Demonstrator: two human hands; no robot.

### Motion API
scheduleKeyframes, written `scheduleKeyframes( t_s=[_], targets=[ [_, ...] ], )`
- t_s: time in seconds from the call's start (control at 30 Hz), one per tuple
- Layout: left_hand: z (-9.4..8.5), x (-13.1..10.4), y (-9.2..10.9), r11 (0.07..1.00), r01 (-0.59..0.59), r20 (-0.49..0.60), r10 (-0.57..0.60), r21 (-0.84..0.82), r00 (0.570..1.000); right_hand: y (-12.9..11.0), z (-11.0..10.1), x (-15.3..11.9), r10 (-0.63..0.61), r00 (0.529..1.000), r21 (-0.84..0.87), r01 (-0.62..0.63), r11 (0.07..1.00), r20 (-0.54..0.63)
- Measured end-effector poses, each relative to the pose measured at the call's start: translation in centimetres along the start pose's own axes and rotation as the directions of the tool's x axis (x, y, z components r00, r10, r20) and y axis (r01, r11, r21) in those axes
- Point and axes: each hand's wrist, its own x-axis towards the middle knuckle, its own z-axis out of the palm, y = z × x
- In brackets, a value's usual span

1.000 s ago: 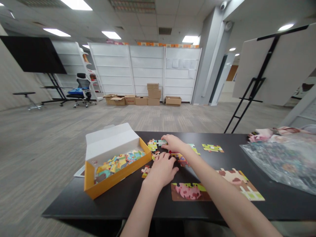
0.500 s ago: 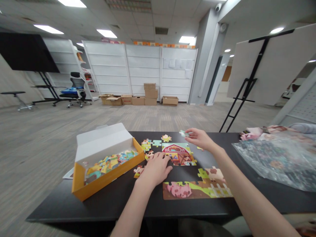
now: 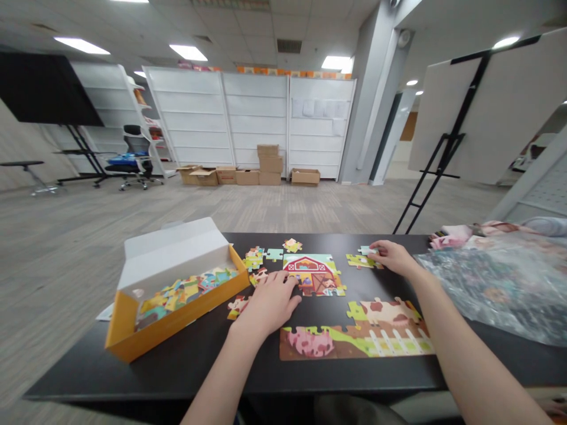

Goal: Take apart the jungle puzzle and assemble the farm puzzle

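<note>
- Pinching a pale blue puzzle piece point(image 3: 364, 250) by its edge, the right hand point(image 3: 392, 258) is pictured to the right of the barn section point(image 3: 312, 271), thumb and fingers drawn together in a narrow grip.
- The pale blue puzzle piece lies right of the barn section, at the far edge of a green strip point(image 3: 357, 261); whether the two interlock cannot be told.
- Palm down, the left hand point(image 3: 269, 298) rests at the barn section's left edge, its grip loosely spread and its fingertips over the printed side.
- Nearer the wearer than the barn section, and apart from it, the farm-animal panel point(image 3: 354, 348) shows a pink pig, a spotted cow and a white fence on the black surface point(image 3: 363, 378).
- Just left of the barn section's far corner lies a mint piece point(image 3: 274, 254); a small yellow-edged piece point(image 3: 292, 245) sits just beyond that corner.
- Farther left of the barn section, a yellow box point(image 3: 190, 320) stands with its white lid raised, loose pieces point(image 3: 186, 295) heaped inside.
- Well right of the barn section, a clear plastic bag point(image 3: 500, 289) lies crumpled.
</note>
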Motion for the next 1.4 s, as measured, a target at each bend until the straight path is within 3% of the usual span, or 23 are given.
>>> scheduleKeyframes(
  t_s=[0.23,0.67,0.87,1.4],
  targets=[
    [-0.1,-0.1,0.3,1.000,0.015,0.012,-0.015,0.011,1.000,0.1,0.3,-0.1,-0.099,0.994,-0.064,0.102,0.993,0.037],
    [-0.1,0.0,0.5,1.000,0.021,0.004,-0.021,0.015,1.000,-1.5,0.0,-0.5,-0.116,0.993,-0.026,0.117,0.993,0.032],
    [0.1,-0.1,0.2,1.000,0.016,-0.006,-0.016,-0.006,1.000,-2.3,-0.1,-0.6,-0.093,0.987,0.019,0.092,0.996,0.127],
    [-0.1,-0.1,0.4,1.000,0.021,-0.001,-0.021,-0.008,1.000,-3.9,0.0,-1.4,-0.117,0.986,-0.163,0.136,0.977,0.119]
  ],
)
